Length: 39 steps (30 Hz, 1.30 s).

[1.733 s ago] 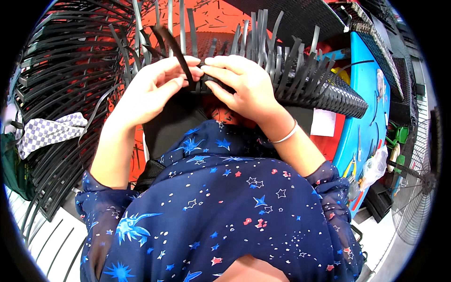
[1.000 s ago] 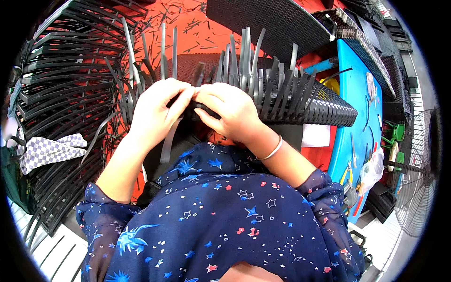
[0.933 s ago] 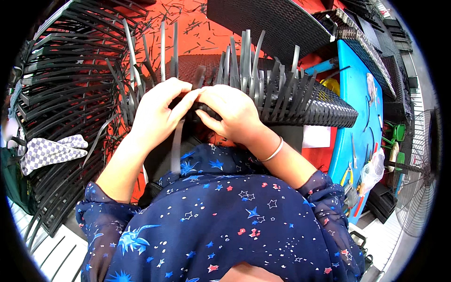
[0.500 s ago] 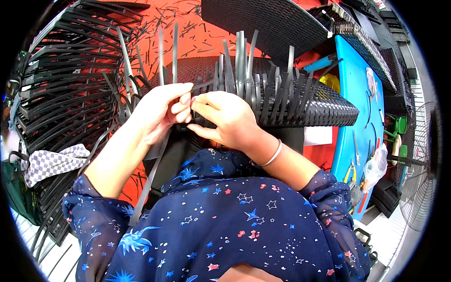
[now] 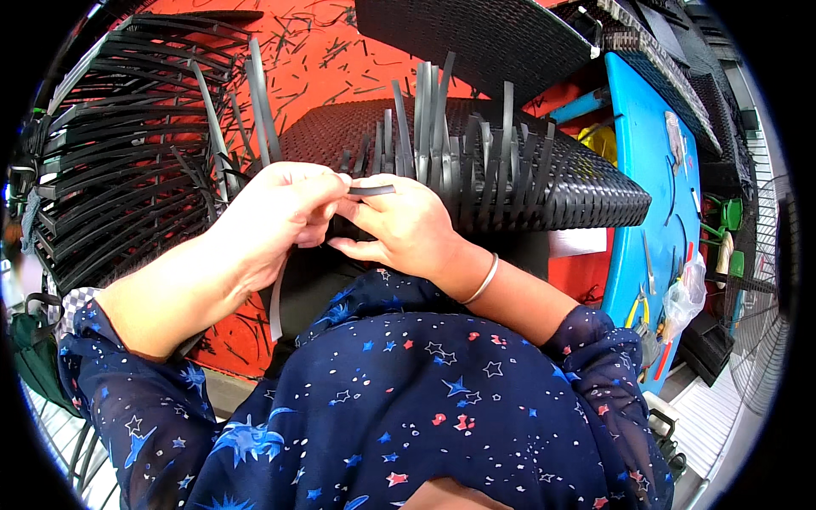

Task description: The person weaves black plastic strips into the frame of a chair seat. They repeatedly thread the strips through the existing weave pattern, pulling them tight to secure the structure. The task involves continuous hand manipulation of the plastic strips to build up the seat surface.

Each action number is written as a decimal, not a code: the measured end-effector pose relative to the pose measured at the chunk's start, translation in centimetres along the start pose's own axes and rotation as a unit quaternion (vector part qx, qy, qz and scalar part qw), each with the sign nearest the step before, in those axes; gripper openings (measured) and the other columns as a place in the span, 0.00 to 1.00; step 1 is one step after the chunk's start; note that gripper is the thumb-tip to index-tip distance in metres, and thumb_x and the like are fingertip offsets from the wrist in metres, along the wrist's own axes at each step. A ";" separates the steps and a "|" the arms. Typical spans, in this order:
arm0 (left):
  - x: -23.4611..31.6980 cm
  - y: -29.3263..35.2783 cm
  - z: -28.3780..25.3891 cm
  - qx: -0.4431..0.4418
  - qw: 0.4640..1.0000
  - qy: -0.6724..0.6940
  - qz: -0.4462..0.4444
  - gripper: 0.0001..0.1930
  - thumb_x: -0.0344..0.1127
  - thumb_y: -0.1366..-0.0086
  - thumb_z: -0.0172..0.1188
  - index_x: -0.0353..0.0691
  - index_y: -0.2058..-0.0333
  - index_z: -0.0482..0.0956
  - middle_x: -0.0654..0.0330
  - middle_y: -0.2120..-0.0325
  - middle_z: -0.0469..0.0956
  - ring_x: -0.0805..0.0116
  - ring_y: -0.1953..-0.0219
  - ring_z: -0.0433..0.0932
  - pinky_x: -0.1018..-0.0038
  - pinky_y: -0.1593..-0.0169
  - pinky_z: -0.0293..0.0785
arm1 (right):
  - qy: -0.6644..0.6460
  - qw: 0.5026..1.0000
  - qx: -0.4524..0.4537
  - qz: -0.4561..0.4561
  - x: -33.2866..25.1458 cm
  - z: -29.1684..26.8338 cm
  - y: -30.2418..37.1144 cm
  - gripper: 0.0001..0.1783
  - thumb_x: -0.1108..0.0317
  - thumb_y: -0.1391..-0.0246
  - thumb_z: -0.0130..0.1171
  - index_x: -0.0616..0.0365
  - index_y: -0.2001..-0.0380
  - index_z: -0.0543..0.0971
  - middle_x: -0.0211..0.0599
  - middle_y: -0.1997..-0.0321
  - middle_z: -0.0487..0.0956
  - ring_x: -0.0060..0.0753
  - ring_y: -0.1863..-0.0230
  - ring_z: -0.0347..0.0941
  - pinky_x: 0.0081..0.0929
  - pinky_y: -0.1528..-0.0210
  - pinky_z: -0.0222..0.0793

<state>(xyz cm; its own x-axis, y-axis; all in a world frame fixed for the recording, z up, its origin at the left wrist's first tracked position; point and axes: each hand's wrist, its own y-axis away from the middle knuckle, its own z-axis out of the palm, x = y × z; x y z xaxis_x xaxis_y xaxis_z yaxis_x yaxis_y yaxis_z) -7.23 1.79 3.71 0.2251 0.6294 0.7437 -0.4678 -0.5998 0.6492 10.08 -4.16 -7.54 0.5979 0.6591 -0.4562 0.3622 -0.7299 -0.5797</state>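
My left hand [image 5: 297, 204] is closed, its thumb and forefinger pinching a flat black strip [image 5: 372, 190] whose short end points right over my right hand's knuckles. Close against it, my right hand [image 5: 410, 219] is curled with thumb and fingers drawn in; what they grip is hidden. Both hands are at the near edge of a black woven panel [image 5: 327, 127] in front of me. Several loose strip ends [image 5: 425, 119] stand up along that edge. Below my left hand hangs a pale-looking strip length [image 5: 276, 306].
Black curved strip-covered frames [image 5: 127, 144] are stacked at left. Another woven panel [image 5: 459, 38] stands beyond, over a red floor [image 5: 289, 51] littered with offcuts. At right, a blue table [image 5: 642, 170] holds yellow-handled pliers [image 5: 633, 310] and a clear plastic bag [image 5: 684, 297].
My left forearm has swung outward to the left, now covering most of the checked cloth. The strip end has come over my right hand, and less strip hangs below my left hand.
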 end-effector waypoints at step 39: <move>-7.1 -0.8 -2.3 -0.052 0.909 -0.228 0.346 0.20 0.37 0.22 0.43 0.32 0.67 0.80 0.59 0.70 0.82 0.68 0.63 0.80 0.71 0.50 0.74 | -0.002 1.000 0.004 0.009 1.1 0.0 0.2 0.18 0.63 0.53 0.69 0.55 0.57 0.84 0.37 0.58 0.80 0.43 0.59 0.78 0.38 0.56 0.75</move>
<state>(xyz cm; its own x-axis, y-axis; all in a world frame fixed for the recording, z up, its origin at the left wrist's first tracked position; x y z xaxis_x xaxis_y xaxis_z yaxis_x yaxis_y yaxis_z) -10.44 -1.04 -2.42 0.1662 -0.1650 0.9722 -0.7047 -0.7095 0.0001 10.78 -3.60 -8.16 0.6016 0.6461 -0.4697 0.3454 -0.7406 -0.5764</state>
